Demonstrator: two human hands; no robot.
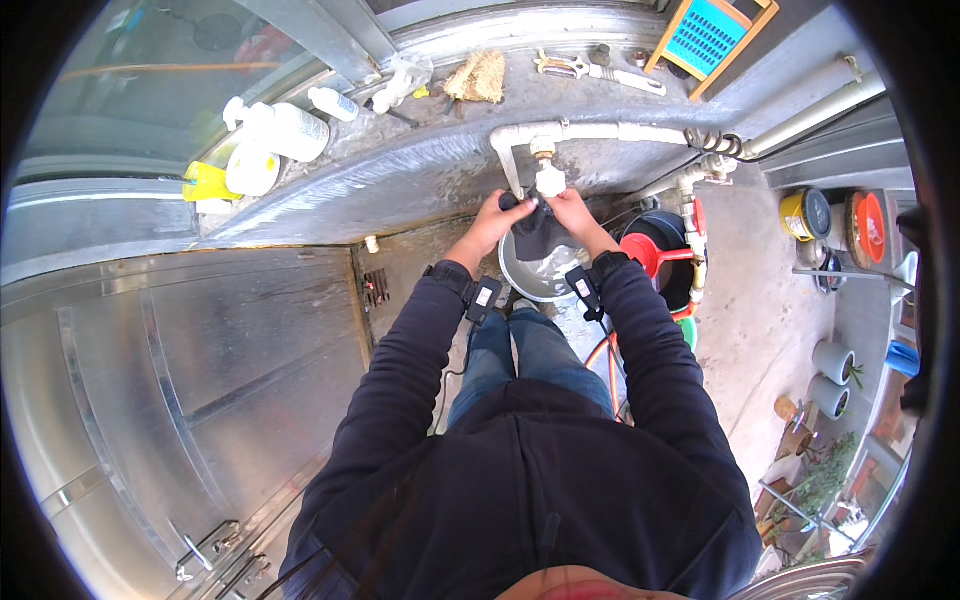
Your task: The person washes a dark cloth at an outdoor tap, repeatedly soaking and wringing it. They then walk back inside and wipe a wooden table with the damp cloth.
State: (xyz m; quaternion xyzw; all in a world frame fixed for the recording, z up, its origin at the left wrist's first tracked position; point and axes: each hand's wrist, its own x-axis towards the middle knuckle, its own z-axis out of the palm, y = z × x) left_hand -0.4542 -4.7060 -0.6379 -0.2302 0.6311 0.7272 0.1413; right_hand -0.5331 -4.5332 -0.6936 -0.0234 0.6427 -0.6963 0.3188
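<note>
A dark, wet-looking cloth point(541, 238) hangs between my two hands, its lower part inside a silvery round basin point(508, 272). On the cloth's left side my left hand point(490, 224) is closed, thumb pointing toward the middle. Its right side is gripped by my right hand point(577, 217), whose fingertips are partly hidden by the white tap point(550, 181). The tap's spout is just above the cloth; I cannot tell whether water runs. Light-coloured, shiny contents show in the basin below the cloth.
Right of the basin stands a black bucket point(661, 228) with a red dipper point(640, 254). White pipes point(620, 131) run along the wall. The ledge holds a white pump bottle point(290, 130), a fibrous scrubber point(478, 77), a brush point(632, 79) and a blue washboard point(708, 42). Metal doors point(180, 390) flank my left.
</note>
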